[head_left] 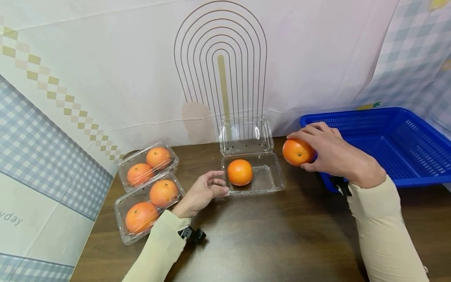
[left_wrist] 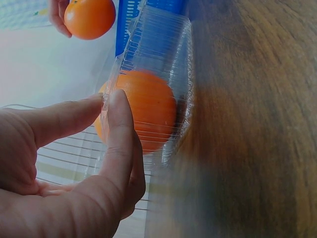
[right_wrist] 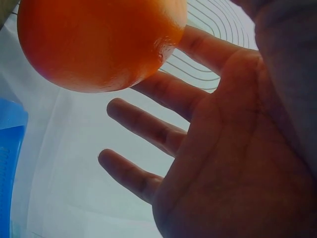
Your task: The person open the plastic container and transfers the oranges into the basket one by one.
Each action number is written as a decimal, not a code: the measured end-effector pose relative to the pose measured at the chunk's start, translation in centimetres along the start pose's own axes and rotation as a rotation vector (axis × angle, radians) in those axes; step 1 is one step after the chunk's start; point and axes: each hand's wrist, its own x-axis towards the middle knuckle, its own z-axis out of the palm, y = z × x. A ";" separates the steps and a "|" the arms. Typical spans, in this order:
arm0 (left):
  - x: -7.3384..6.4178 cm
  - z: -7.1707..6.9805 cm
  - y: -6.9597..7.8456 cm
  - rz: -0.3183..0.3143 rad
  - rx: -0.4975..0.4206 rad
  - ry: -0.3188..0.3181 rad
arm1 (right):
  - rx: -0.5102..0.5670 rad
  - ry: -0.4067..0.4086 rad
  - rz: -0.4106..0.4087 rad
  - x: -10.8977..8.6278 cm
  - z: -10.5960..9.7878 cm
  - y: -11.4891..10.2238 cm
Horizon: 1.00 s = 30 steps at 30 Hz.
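My right hand [head_left: 325, 150] grips an orange [head_left: 297, 152] between thumb and fingers, in the air beside the blue basket. In the right wrist view that orange [right_wrist: 99, 42] fills the top left, with two fingers stretched out below it. My left hand [head_left: 204, 192] pinches the near left rim of a clear plastic clamshell box [head_left: 269, 176]. In the left wrist view the thumb and a finger close on the clear rim [left_wrist: 110, 106]. The box's lid [head_left: 246, 137] stands up at the back. One orange [head_left: 240, 172] sits in the left half of its tray.
Two closed clear boxes, a far one [head_left: 172, 156] and a near one [head_left: 121, 213], hold two oranges each at the left. A blue basket [head_left: 352, 113] stands at the right. A patterned cloth wall [head_left: 148, 78] rises behind the brown table [head_left: 260, 239].
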 end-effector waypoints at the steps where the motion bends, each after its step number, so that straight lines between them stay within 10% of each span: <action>1: 0.0 0.0 0.0 0.001 0.001 -0.001 | -0.002 -0.001 -0.002 0.0 0.0 0.0; 30: 0.0 0.0 0.0 0.003 0.027 0.006 | -0.004 -0.002 0.034 -0.5 -0.6 0.8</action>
